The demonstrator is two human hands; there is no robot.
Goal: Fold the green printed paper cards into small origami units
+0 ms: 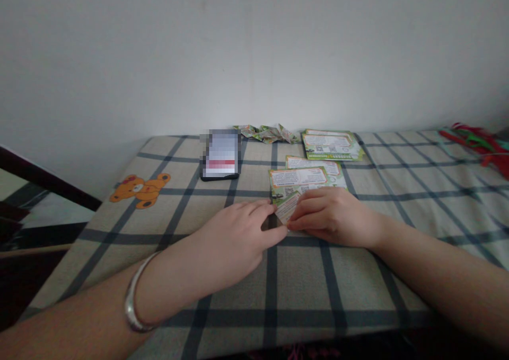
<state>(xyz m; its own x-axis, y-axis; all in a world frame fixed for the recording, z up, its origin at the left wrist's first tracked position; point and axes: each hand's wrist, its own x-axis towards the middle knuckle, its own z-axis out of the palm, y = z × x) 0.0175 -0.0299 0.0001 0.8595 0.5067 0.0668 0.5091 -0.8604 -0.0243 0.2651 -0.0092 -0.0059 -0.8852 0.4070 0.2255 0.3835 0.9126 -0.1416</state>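
A small folded paper leaflet (286, 208), printed with lines of text, lies at the middle of the table between my hands. My left hand (236, 238), a silver bangle on its wrist, has its fingertips and thumb closed at the leaflet's left edge. From the right, my right hand (338, 216) pinches the same leaflet near its lower corner, and its fingers hide much of it. Just behind lie flat green-and-white leaflets (296, 176), partly overlapping, with text and square codes on them.
A pile of similar leaflets (329, 142) lies at the back right. Crumpled leaflets (270, 133) sit by the wall, beside a phone (220, 156) with a blurred screen. A bear cutout (141, 190) rests at left on the checked tablecloth (234, 307). Red and green items (477, 142) lie far right.
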